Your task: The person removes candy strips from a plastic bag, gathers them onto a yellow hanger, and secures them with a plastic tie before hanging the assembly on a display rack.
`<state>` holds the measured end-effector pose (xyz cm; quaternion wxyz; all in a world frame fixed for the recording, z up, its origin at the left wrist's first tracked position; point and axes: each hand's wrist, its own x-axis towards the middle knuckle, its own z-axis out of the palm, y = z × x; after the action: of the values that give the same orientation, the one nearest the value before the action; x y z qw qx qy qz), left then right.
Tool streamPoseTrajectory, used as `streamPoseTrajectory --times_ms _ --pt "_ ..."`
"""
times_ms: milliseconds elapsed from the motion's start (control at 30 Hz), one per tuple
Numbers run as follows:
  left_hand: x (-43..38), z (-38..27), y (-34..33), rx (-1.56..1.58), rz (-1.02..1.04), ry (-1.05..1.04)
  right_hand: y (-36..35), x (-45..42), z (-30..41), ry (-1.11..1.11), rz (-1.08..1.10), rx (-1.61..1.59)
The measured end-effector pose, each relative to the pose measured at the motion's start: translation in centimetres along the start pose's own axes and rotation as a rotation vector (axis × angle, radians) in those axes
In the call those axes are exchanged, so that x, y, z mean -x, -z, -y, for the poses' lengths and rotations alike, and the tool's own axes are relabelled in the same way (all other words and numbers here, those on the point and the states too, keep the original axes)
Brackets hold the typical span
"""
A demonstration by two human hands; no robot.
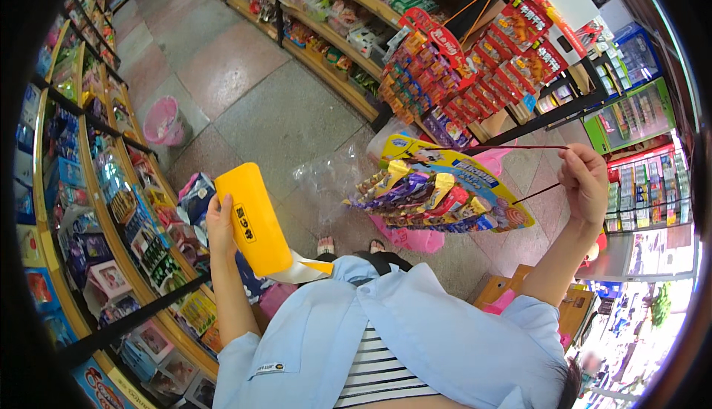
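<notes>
On the left side of the view, my left hand grips a yellow cardboard piece with dark printed characters and a white, bent lower end. At the right, my right hand holds a dark red cord that runs to a hanging display card. Candies in purple, gold and red wrappers cover the card, which hangs tilted over the floor. Clear plastic wrapping lies beside the candies.
Shelves of packaged goods run along the left, with more wooden shelves at the top. A pink bin stands on the tiled floor. Red snack packets hang at the upper right. A pink plastic bag lies near my feet.
</notes>
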<state>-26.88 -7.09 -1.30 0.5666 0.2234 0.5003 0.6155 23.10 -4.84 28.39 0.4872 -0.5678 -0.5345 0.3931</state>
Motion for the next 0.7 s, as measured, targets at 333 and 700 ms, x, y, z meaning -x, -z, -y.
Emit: streamPoseTrajectory --times_ms 333,700 --pt "-0.4 -0.9 -2.2 -0.198 0.009 -0.093 2.8 0.8 0.3 -0.024 0.009 0.121" --pt "0.0 0.7 -1.2 -0.194 -0.141 -0.153 6.4 2.1 3.3 -0.088 -0.17 0.02"
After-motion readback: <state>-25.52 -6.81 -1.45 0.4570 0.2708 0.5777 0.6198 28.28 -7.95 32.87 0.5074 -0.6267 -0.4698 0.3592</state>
